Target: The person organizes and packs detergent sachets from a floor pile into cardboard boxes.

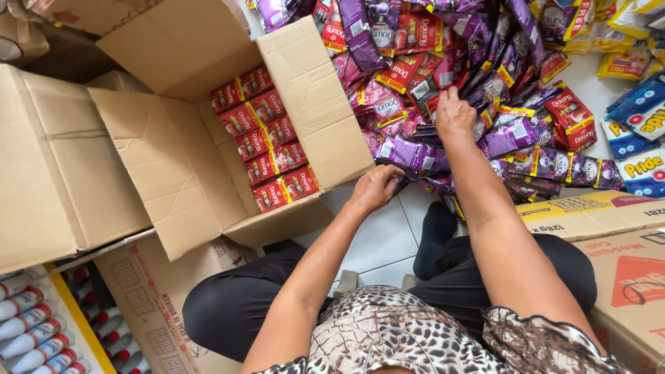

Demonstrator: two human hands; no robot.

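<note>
Red sachets fill two rows in the open carton at centre left; left hand grips purple sachets; right hand presses flat, unclenched, on the large loose pile upper right.

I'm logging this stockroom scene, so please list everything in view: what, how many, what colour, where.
open box: one, brown cardboard, left of centre, flaps spread.
red sachets: two rows, packed inside the open box.
sachet pile: many, purple and red, loose on the floor, top right.
blue packs: a few, right edge.
yellow packs: several, top right corner.
printed cartons: two, brown, lower right.
bottles: several, white with red caps, bottom left.
floor: white tiles, centre.
left hand: at the pile's near edge.
right hand: resting on the pile.
</note>
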